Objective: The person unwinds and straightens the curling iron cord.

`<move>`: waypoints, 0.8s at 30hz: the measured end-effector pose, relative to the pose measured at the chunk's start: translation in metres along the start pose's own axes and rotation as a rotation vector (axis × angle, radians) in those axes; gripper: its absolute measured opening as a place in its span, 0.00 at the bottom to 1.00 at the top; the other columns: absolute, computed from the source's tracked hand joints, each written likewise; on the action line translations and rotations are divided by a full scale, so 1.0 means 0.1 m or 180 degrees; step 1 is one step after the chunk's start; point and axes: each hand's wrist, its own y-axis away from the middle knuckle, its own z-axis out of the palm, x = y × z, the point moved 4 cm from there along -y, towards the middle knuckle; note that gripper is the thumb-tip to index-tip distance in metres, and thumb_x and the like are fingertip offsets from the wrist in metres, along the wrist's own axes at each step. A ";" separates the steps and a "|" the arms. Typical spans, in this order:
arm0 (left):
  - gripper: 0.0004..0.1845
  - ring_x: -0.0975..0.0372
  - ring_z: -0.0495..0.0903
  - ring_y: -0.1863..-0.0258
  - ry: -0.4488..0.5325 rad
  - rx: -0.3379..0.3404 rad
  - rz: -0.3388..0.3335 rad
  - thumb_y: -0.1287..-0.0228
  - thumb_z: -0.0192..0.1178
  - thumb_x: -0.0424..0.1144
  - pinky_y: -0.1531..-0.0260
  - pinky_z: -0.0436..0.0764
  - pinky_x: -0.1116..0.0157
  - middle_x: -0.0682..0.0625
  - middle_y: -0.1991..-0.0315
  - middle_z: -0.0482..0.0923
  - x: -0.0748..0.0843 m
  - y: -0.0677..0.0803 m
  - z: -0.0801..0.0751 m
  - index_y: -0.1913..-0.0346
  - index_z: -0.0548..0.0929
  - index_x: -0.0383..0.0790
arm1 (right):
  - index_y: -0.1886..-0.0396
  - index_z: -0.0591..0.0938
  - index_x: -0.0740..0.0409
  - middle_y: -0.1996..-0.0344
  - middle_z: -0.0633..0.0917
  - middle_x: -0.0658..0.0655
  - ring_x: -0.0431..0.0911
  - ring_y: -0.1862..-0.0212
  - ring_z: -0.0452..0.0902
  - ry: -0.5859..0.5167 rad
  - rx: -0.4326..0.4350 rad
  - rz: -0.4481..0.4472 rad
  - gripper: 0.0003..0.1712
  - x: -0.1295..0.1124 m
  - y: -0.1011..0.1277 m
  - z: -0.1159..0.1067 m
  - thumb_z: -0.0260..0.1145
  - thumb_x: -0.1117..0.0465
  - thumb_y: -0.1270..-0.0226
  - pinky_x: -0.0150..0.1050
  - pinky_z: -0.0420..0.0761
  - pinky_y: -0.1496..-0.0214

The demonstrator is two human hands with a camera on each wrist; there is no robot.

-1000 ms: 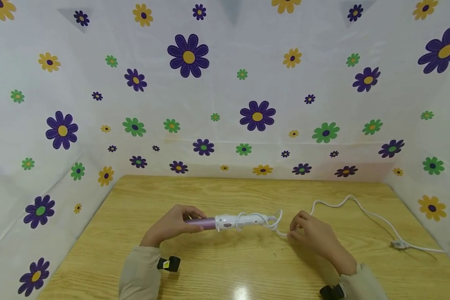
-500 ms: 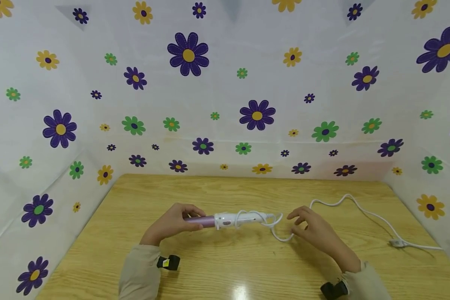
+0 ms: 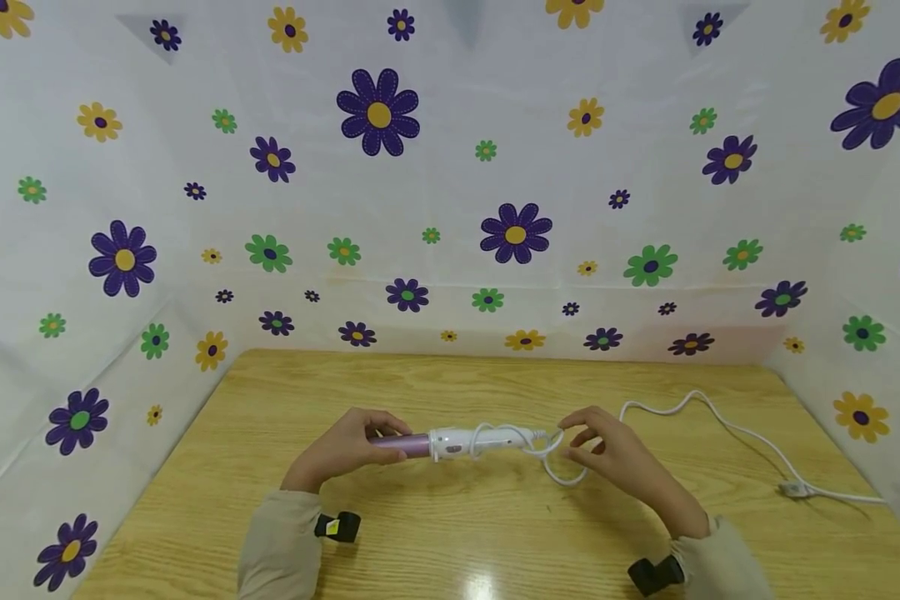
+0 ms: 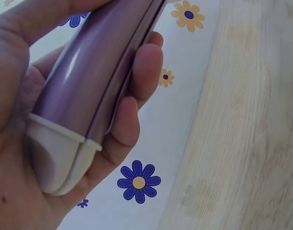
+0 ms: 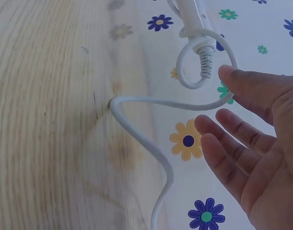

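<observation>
My left hand (image 3: 337, 454) grips a hair straightener (image 3: 408, 447) by its purple barrel, which lies across the palm in the left wrist view. Its two halves run side by side to a split white tip (image 4: 53, 158). The white handle (image 3: 461, 442) points right, with the white power cord (image 5: 141, 134) looped around it. My right hand (image 3: 611, 450) is at the cord's loop beyond the handle end. In the right wrist view one fingertip overlaps the loop, and the other fingers (image 5: 223, 163) stay spread and loosely bent, with a gap between them and the cord.
The cord runs on behind the right hand in a wavy line over the wooden table (image 3: 420, 533) to the right. A small plug-like piece (image 3: 797, 489) lies on the table there. Flower-patterned cloth (image 3: 450, 192) walls in the back and both sides.
My right hand has let go of the cord at a lower point and moved left and up to the loop near the handle. The cord below now sags in a curve. My left hand keeps its hold.
</observation>
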 end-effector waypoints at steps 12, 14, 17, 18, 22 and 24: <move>0.19 0.57 0.77 0.64 -0.0011 0.0087 -0.0043 0.45 0.71 0.44 0.65 0.78 0.63 0.44 0.57 0.81 -0.02 0.02 -0.02 0.52 0.84 0.40 | 0.52 0.78 0.58 0.51 0.80 0.60 0.56 0.55 0.82 -0.0151 -0.0120 -0.0125 0.13 -0.01 0.01 0.07 0.62 0.57 0.32 0.33 0.80 0.63; 0.19 0.57 0.77 0.63 -0.0015 0.0105 -0.0051 0.45 0.71 0.44 0.64 0.78 0.62 0.44 0.57 0.82 -0.03 0.02 -0.02 0.52 0.84 0.40 | 0.53 0.79 0.58 0.52 0.81 0.60 0.55 0.55 0.83 -0.0183 -0.0064 -0.0123 0.11 0.01 0.02 0.07 0.62 0.58 0.32 0.33 0.80 0.63; 0.20 0.57 0.78 0.63 -0.0002 0.0107 -0.0036 0.45 0.71 0.44 0.64 0.78 0.62 0.43 0.56 0.82 -0.04 0.03 -0.02 0.51 0.84 0.40 | 0.56 0.79 0.58 0.54 0.81 0.59 0.54 0.56 0.83 -0.0191 0.0003 -0.0142 0.08 0.04 0.05 0.07 0.62 0.60 0.31 0.33 0.80 0.63; 0.20 0.57 0.78 0.63 0.0006 0.0107 -0.0026 0.45 0.70 0.44 0.64 0.78 0.62 0.43 0.56 0.82 -0.04 0.03 -0.02 0.51 0.84 0.40 | 0.56 0.79 0.57 0.54 0.81 0.59 0.53 0.57 0.83 -0.0191 0.0024 -0.0150 0.07 0.04 0.05 0.06 0.62 0.61 0.31 0.33 0.80 0.63; 0.20 0.57 0.78 0.63 0.0027 0.0110 0.0009 0.45 0.70 0.45 0.64 0.79 0.62 0.43 0.56 0.82 -0.04 0.02 -0.02 0.51 0.84 0.40 | 0.59 0.80 0.57 0.55 0.80 0.57 0.49 0.57 0.82 -0.0224 0.0034 -0.0125 0.06 0.05 0.07 0.05 0.63 0.62 0.33 0.32 0.80 0.63; 0.20 0.57 0.78 0.63 0.0025 0.0115 0.0021 0.45 0.71 0.45 0.64 0.79 0.62 0.43 0.56 0.82 -0.04 0.01 -0.01 0.51 0.84 0.40 | 0.60 0.80 0.57 0.55 0.80 0.57 0.46 0.58 0.81 -0.0238 0.0020 -0.0081 0.05 0.07 0.07 0.05 0.64 0.62 0.33 0.32 0.79 0.64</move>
